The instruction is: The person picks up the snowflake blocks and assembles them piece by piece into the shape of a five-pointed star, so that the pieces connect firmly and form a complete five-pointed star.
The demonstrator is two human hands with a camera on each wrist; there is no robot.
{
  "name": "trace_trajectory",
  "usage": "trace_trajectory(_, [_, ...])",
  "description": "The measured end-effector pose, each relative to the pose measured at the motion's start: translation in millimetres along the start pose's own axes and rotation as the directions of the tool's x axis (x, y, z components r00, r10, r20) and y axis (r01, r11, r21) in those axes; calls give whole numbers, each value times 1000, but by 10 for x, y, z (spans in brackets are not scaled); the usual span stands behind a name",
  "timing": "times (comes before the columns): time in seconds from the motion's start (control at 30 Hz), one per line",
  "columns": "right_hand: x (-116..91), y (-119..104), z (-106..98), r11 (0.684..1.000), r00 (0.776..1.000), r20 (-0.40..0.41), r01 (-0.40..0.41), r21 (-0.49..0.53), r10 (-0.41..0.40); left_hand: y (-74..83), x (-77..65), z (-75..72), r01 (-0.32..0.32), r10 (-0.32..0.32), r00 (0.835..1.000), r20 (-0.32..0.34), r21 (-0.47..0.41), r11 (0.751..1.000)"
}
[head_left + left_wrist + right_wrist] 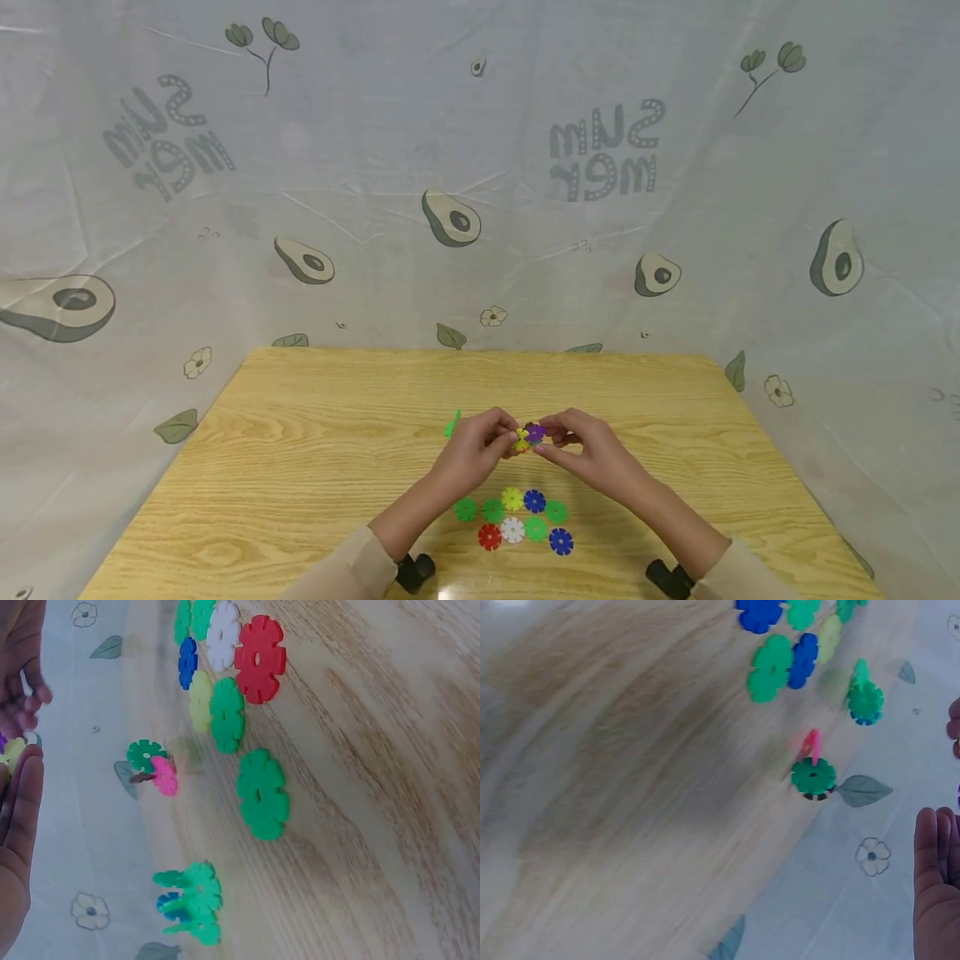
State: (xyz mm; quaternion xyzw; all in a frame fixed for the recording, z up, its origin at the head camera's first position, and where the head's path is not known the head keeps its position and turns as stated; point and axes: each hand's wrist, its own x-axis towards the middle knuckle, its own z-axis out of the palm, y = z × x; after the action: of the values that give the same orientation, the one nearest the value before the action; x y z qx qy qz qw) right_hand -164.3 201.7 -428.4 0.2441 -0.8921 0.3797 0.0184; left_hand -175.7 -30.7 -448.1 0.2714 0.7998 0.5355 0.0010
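Observation:
My left hand (477,443) pinches a yellow notched plastic snowflake disc (521,439) between thumb and fingers. Right against it is a purple snowflake disc (535,432), gripped at its right edge by the thumb and fingertips of my right hand (588,447). The two discs touch or overlap above the table; whether their notches interlock cannot be made out. In the left wrist view the yellow disc (11,755) peeks over the left fingers. Only part of the right hand (936,889) shows in the right wrist view, its disc mostly out of frame.
Loose discs lie nearer me: green (466,509), yellow (512,499), blue (561,542), white (512,530), red (490,537) and others. Farther off stand a joined green-and-blue cluster (199,896) and a joined pink-and-green piece (813,776). A patterned curtain (480,275) surrounds the wooden table (300,433).

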Motion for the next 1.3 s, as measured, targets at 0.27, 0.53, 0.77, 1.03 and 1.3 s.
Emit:
trace_trajectory(0.27, [-234,299,42,999,983,182,-27,25,22,-66,2,-20,53,-60,996,-68,-98,994])
trace_trajectory(0.53, [-474,544,112,995,953,296,84,-49,-66,-43,29,-31,61,-76,992,-104,-136,989])
trace_trajectory(0.77, [-512,663,177,976,946,295,176,-128,-132,-61,26,-27,80,-104,987,-123,-186,979])
trace_trajectory(1.03, [-480,517,178,978,938,341,128,-166,-65,-48,34,-22,76,-97,988,-124,-163,984])
trace_trajectory(1.3, [-479,505,209,971,943,326,137,-195,-68,-56,48,-4,70,-94,989,-116,-197,978])
